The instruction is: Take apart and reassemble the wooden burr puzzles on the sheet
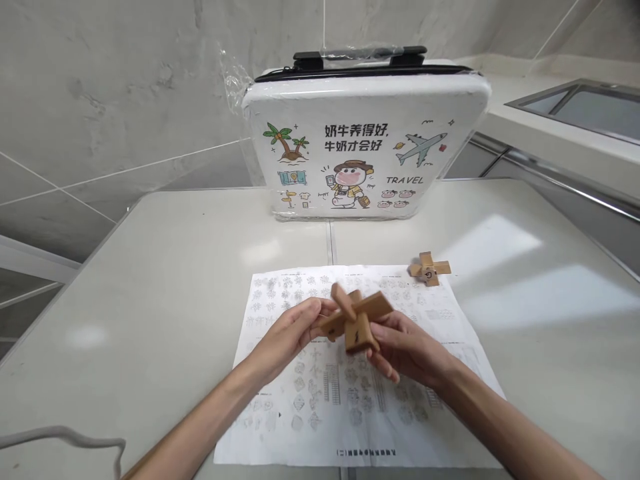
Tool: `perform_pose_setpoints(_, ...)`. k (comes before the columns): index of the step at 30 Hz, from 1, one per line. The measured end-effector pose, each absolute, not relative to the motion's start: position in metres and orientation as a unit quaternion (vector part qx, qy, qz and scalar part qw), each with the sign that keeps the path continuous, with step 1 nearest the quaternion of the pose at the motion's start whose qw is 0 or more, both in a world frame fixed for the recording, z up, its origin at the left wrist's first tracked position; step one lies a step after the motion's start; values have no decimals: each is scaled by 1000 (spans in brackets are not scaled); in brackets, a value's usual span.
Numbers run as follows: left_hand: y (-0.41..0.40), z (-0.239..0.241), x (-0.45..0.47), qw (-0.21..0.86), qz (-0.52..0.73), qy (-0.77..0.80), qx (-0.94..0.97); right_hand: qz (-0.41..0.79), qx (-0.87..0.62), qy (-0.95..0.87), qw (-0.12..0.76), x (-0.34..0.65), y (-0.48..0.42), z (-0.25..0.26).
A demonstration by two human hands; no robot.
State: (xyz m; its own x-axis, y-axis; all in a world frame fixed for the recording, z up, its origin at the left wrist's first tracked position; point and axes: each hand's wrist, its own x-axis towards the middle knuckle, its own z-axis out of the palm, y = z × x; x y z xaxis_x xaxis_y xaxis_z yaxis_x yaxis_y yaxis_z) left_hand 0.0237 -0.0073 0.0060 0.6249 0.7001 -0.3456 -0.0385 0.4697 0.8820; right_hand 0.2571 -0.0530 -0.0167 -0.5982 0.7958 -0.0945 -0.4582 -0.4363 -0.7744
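Note:
Between my hands is a wooden burr puzzle (357,333) made of interlocking brown blocks, held above a printed sheet. My left hand (300,323) has its fingers on the puzzle's left arm. On the other side, my right hand (407,347) grips the right and lower part, its thumb along a block's edge. A dark mark shows on the block facing me. The printed instruction sheet (280,440) lies flat under both hands, covered with small diagrams. Near its upper right corner rests a second, smaller wooden puzzle (429,270) with a dark character on it.
A white suitcase (367,147) with cartoon prints, wrapped in clear plastic, stands at the back of the pale table (150,300). A grey cable (65,433) lies at the front left. A tiled wall (125,80) rises behind, with a counter (560,127) at the right.

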Motion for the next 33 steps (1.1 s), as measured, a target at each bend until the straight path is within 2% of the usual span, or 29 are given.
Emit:
perform_pose_setpoints(6,-6,2,22,789,252,366,424,703,-416,-284,502,266,-46,-9)
perform_pose_setpoints(13,-5,2,21,790,231,367,433,630,-461,-208,589,269,-38,-14)
perform_pose_setpoints(33,-5,4,21,783,226,375,442,653,-418,-105,622,279,-31,-22)
